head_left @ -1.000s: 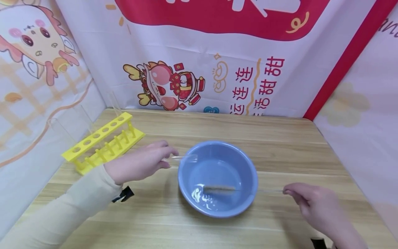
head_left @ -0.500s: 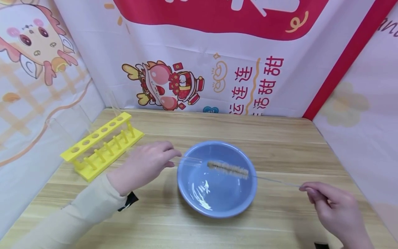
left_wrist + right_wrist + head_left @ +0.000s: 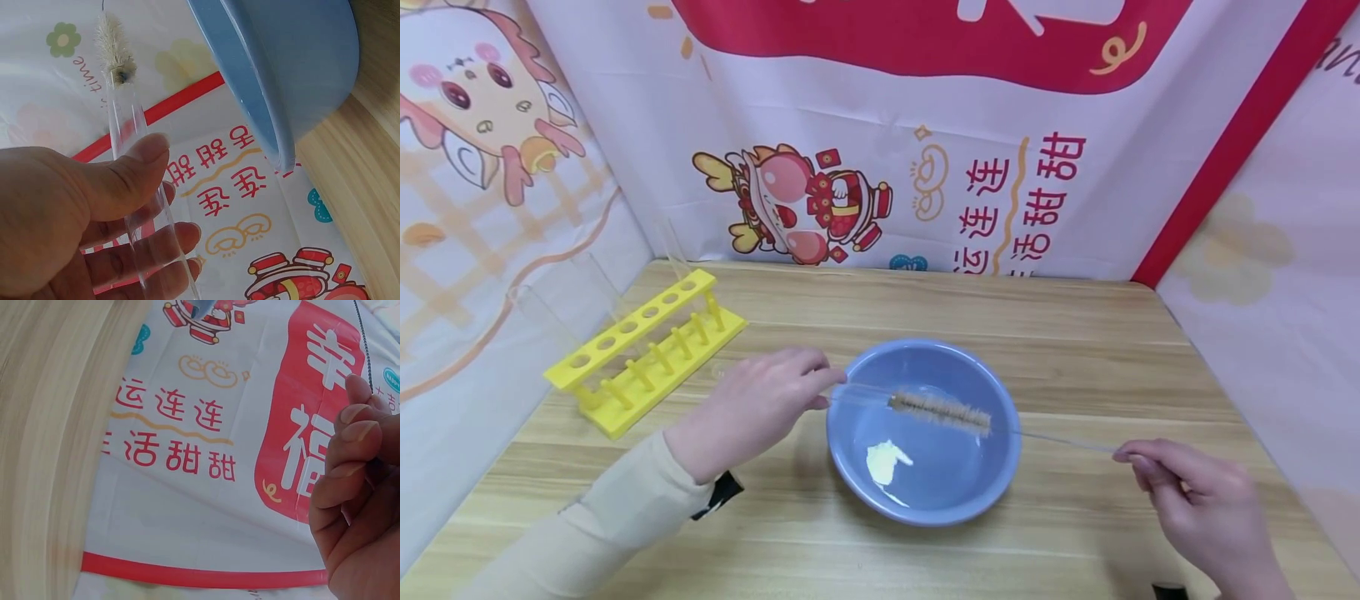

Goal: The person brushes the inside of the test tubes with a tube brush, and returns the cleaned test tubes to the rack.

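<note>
My left hand (image 3: 763, 408) grips a clear glass test tube (image 3: 128, 119), thumb on one side and fingers curled round the other. The tube points right, over the left side of a blue basin (image 3: 925, 518). At its mouth sits the tip of a test tube brush (image 3: 943, 412), whose pale bristles lie mostly outside the tube, above the basin. My right hand (image 3: 1202, 492) pinches the end of the brush's thin wire handle (image 3: 1063, 440), right of the basin. In the right wrist view, the twisted wire (image 3: 364, 344) runs up from the fingertips.
A yellow test tube rack (image 3: 658, 317) stands at the back left of the wooden table (image 3: 1075, 333), holding several clear tubes that lean left. Printed cloth (image 3: 850, 100) hangs behind the table and at both sides.
The brush has risen from low in the basin to line up with the tube's mouth. My right hand moved right, then slightly back left; my left hand shifted slightly right with the tube.
</note>
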Tool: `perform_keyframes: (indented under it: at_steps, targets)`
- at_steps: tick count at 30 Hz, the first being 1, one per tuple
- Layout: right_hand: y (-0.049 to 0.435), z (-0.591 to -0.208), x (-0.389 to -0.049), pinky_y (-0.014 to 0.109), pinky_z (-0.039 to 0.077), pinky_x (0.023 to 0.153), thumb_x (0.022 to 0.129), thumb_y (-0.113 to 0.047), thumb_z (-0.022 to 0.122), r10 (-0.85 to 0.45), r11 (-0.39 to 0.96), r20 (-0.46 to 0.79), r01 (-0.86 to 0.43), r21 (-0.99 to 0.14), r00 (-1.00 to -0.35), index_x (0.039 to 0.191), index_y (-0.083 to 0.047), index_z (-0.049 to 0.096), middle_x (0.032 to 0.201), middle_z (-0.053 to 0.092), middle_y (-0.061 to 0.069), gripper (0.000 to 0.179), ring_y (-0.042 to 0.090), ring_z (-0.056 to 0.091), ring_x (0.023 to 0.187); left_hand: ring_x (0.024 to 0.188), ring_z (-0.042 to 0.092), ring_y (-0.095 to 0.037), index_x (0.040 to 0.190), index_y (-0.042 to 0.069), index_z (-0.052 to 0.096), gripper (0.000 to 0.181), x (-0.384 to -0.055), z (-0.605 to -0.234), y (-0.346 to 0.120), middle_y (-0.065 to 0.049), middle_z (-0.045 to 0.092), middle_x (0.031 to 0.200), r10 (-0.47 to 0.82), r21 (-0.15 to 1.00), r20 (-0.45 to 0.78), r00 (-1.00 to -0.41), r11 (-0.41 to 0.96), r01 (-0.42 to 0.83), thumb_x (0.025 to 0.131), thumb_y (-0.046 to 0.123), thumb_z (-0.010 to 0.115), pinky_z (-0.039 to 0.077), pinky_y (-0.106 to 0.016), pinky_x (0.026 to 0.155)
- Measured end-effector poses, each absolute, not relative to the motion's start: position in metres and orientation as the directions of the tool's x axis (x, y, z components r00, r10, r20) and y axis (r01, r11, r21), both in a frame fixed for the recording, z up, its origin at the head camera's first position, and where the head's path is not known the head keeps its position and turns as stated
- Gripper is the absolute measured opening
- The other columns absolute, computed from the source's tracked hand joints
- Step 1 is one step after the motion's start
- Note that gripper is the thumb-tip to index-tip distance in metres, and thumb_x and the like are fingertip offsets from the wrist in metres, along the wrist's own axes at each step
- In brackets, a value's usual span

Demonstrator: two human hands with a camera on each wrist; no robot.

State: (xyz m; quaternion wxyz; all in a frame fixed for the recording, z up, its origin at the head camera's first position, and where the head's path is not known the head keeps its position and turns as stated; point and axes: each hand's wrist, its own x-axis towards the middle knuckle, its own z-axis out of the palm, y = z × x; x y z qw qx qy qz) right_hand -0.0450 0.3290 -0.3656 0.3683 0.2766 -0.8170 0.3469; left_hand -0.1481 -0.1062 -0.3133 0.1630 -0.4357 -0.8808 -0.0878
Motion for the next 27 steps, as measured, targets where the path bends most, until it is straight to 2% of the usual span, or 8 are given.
perform_keyframes:
  at_steps: [6,16,23,27]
  targets:
    - [0.318,-0.367,-0.048,0.007,0.037,0.052,0.101,-0.034,0.057,-0.223,0.657,0.781,-0.682,-0.322,-0.584,0.082,-0.003,0.074,0.065,0.053,-0.011,0.040,-0.005,0.046,0.057,0.081,0.064,-0.014,0.116,0.016,0.072,0.039,-0.148,-0.317,-0.105,-0.002,0.068,0.101,0.742,-0.001,0.375,-0.556,0.600,0.800,0.079,0.019,0.085,0.058,-0.026,0.068]
    - [0.299,-0.366,-0.054,0.010,0.038,0.049,0.103,-0.031,0.054,-0.250,0.613,0.785,-0.720,-0.325,-0.567,0.082,0.001,0.072,0.065,0.052,-0.008,0.042,-0.002,0.046,0.057,0.084,0.066,-0.015,0.120,0.016,0.071,0.045,-0.147,-0.318,-0.101,-0.003,0.069,0.103,0.736,-0.010,0.404,-0.542,0.597,0.802,0.078,0.013,0.085,0.059,-0.028,0.070]
    - [0.294,-0.366,-0.055,0.009,0.037,0.050,0.103,-0.032,0.052,-0.273,0.604,0.764,-0.722,-0.337,-0.584,0.084,-0.002,0.072,0.065,0.050,-0.010,0.041,-0.003,0.045,0.056,0.086,0.066,-0.015,0.119,0.013,0.072,0.046,-0.144,-0.317,-0.099,-0.005,0.069,0.104,0.752,-0.018,0.397,-0.526,0.579,0.815,0.076,0.009,0.087,0.059,-0.029,0.074]
    - [0.289,-0.367,-0.057,0.009,0.037,0.050,0.104,-0.029,0.052,-0.291,0.579,0.765,-0.743,-0.336,-0.574,0.085,-0.002,0.072,0.064,0.051,-0.010,0.039,-0.003,0.045,0.055,0.089,0.067,-0.017,0.119,0.012,0.072,0.045,-0.143,-0.316,-0.098,-0.006,0.070,0.105,0.761,-0.032,0.398,-0.513,0.570,0.821,0.076,0.009,0.086,0.059,-0.032,0.076]
